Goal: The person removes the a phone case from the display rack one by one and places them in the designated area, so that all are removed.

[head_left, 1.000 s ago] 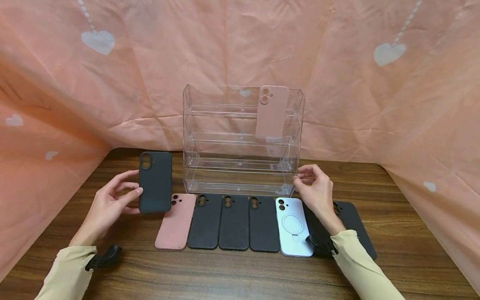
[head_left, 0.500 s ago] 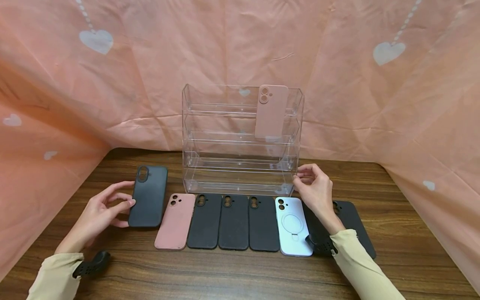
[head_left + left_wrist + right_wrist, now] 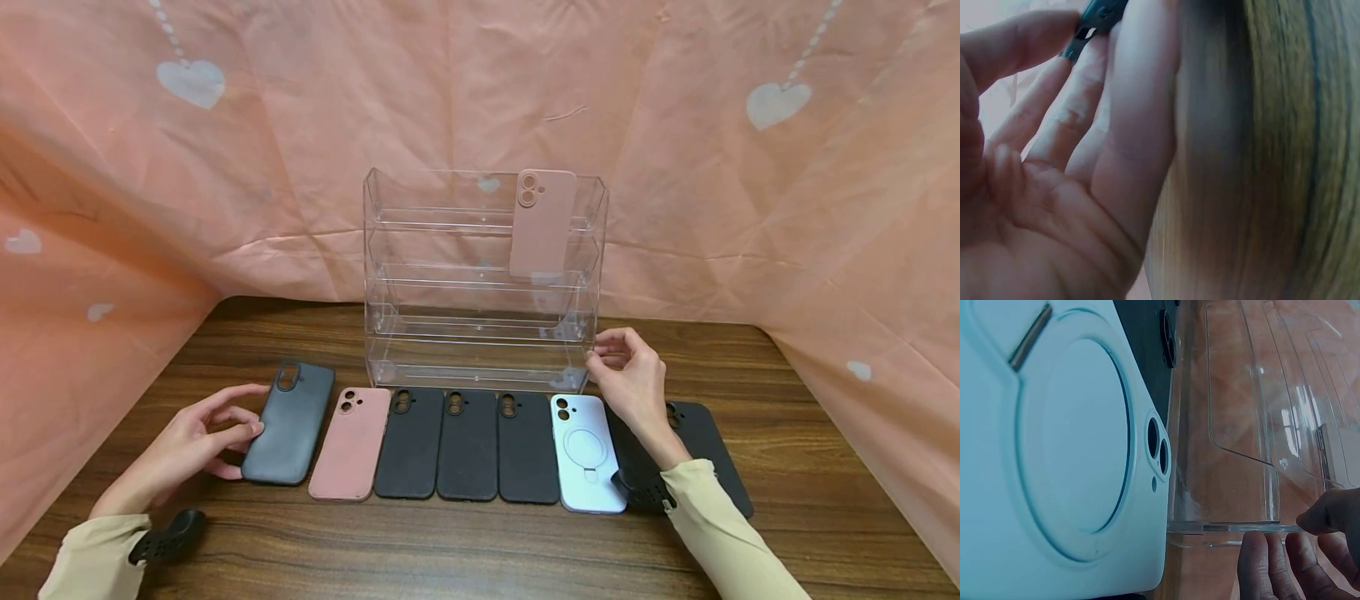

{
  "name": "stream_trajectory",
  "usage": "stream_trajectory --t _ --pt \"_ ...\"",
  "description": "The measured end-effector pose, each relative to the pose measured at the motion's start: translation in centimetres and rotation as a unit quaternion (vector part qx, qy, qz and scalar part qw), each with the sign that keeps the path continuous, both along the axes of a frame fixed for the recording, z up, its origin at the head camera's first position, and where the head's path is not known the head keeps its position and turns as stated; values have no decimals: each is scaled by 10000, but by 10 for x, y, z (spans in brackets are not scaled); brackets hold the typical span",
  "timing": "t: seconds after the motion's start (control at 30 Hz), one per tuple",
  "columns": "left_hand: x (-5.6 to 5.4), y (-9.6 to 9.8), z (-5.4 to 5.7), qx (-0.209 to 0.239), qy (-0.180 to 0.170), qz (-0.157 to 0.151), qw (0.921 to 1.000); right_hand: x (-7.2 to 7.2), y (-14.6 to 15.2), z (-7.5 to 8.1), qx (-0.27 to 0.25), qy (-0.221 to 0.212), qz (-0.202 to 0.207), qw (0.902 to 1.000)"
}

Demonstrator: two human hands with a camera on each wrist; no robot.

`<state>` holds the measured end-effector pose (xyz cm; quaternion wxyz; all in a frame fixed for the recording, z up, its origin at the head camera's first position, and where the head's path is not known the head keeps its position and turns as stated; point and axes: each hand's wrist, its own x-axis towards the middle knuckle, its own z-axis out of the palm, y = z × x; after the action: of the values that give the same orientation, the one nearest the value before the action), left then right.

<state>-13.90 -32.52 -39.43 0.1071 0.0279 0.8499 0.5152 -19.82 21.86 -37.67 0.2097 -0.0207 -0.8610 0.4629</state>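
Note:
My left hand pinches a dark grey-black phone case by its left long edge, thumb in front and fingers behind. The case leans back slightly, its lower end close over the table at the left end of a row of cases. In the left wrist view only a piece of the case's edge shows between thumb and fingers. My right hand grips the right side panel of a clear acrylic tiered rack; in the right wrist view thumb and fingers lie on either side of that panel's edge.
Along the row lie a pink case, several black cases and a white case with a ring. My right forearm partly covers the black ones at right. A pink case stands in the rack's top tier. Pink cloth hangs behind.
My left hand has carried the dark case down and to the left, from beside the rack to the row's left end, tilting it back. My right hand has stayed on the rack.

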Motion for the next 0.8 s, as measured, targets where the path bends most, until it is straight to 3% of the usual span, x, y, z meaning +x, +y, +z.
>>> stream_trajectory --t 0.47,0.8 --pt "0 -6 -7 64 -686 -251 9973 -2 0 -1 -126 -64 19 9999" --pt "-1 -3 -6 -215 -604 -358 9973 -1 0 -1 -14 12 5 10000"
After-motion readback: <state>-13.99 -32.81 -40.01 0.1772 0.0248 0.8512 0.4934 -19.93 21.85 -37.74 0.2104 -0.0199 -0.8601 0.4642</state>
